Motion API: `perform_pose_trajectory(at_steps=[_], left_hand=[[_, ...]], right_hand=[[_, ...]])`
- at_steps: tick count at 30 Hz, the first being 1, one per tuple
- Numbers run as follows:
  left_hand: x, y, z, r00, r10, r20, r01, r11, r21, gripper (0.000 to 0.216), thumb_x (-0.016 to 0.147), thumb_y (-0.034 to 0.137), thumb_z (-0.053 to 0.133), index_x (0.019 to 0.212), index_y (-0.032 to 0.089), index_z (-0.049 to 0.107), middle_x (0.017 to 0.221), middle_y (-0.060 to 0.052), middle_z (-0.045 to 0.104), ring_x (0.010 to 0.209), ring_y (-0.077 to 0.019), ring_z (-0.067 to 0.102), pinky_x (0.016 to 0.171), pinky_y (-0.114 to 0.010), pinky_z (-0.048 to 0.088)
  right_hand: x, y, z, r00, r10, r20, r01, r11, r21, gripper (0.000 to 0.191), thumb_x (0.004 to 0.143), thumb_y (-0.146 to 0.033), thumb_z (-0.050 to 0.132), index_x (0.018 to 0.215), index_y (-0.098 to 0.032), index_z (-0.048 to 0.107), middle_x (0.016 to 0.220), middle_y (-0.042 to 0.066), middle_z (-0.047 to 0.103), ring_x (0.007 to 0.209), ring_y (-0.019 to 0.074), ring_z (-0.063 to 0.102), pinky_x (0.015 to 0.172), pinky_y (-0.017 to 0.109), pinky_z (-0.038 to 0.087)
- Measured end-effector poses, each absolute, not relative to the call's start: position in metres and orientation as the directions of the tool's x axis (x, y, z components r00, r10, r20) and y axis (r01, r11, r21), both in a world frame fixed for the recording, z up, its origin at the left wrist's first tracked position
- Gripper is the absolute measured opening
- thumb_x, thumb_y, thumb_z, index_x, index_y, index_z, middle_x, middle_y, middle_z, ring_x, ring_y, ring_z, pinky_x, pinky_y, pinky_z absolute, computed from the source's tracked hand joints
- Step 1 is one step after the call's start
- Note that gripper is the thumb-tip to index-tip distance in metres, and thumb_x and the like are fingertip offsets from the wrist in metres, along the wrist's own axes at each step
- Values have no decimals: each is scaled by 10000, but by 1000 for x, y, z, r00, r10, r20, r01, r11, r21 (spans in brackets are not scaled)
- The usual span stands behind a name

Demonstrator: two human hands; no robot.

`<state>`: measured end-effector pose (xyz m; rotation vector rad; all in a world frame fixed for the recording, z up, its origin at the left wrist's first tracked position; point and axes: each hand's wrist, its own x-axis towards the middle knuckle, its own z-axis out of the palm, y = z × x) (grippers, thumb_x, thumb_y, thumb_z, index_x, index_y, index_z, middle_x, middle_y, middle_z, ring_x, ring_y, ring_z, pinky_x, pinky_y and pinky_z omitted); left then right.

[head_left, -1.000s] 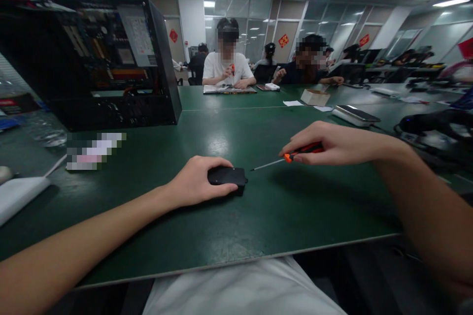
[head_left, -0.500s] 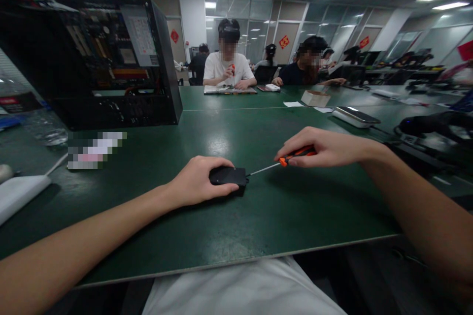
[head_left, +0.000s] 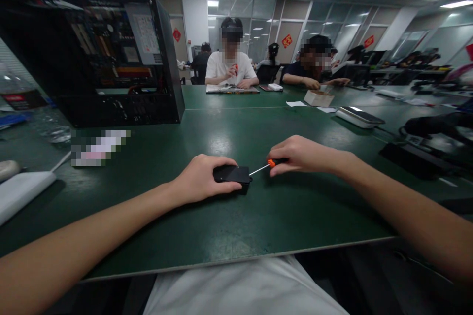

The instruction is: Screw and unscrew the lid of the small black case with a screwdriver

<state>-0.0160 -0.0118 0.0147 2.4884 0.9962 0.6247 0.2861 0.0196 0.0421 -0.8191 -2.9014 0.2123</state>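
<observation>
A small flat black box (head_left: 233,175) lies on the green table (head_left: 258,206) in front of me. My left hand (head_left: 201,177) is closed over its left side, thumb along the near edge, pinning it down. My right hand (head_left: 300,155) grips a screwdriver (head_left: 266,165) with an orange and black handle. The thin metal shaft points left and its tip meets the box's right end.
An open black computer case (head_left: 99,59) stands at the back left. A white device (head_left: 22,192) lies at the left edge. A flat power strip (head_left: 359,116) and black gear (head_left: 424,142) sit to the right. Other people sit at the far end.
My right hand has moved left and nearer with the screwdriver, bringing its tip from clear of the box to touching its right end. My left hand has stayed on the box.
</observation>
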Motion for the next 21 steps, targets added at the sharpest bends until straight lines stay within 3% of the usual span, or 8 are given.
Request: perform_pose_trajectory(at_steps=[4, 12, 21], left_hand=[[-16, -11, 12, 638, 720, 272, 542, -671, 505, 459, 814, 504, 773, 1122, 165, 750, 986, -39, 783, 835, -206, 714, 723, -276, 473], [-15, -12, 10, 612, 732, 299, 539, -662, 521, 428, 838, 491, 749, 1126, 174, 753, 1012, -45, 792, 866, -224, 726, 747, -292, 486], [-17, -9, 13, 638, 708, 304, 473, -671, 571, 436, 843, 460, 753, 1155, 158, 730, 1045, -57, 774, 895, -218, 712, 789, -287, 499]], right_hand=[[281, 22, 32, -867, 482, 125, 472, 876, -103, 560, 982, -635, 435, 806, -146, 642, 700, 47, 596, 608, 127, 536, 591, 251, 317], [268, 19, 20, -874, 461, 152, 419, 875, -241, 541, 1014, -587, 411, 736, -152, 573, 636, 4, 521, 573, 99, 474, 582, 231, 307], [268, 23, 15, -871, 472, 139, 420, 860, -291, 525, 1022, -557, 425, 731, -146, 576, 630, -6, 513, 568, 89, 477, 581, 221, 311]])
